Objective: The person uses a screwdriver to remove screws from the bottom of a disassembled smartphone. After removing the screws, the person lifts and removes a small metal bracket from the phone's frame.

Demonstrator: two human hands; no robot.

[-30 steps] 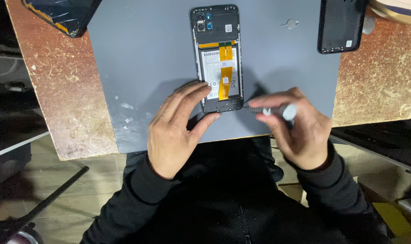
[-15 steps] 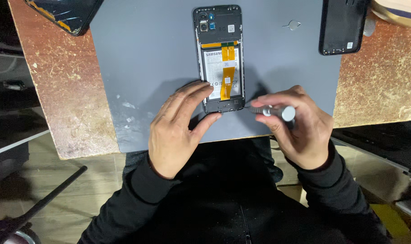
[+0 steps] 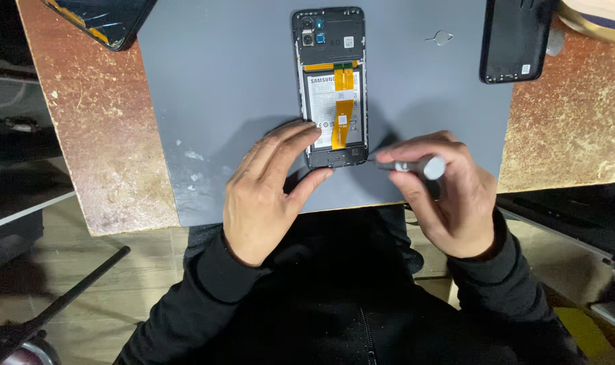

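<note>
- Opened smartphone (image 3: pixel 332 88) lies face-down mid grey work mat (image 3: pixel 206 88); back cover (image 3: pixel 515 40) already off, parked top right of the mat.
- Battery and orange flex cables exposed; inner frame looks still in place, so prob. early in teardown.
- Left hand (image 3: pixel 270 192): fingers spread, pressing phone's lower left edge, nothing gripped.
- Right hand (image 3: pixel 449 196): fingers pinched on small screwdriver (image 3: pixel 409 164), tip at phone's lower right corner.
- Another phone w/ cracked screen (image 3: pixel 101 19) top left, untouched.
</note>
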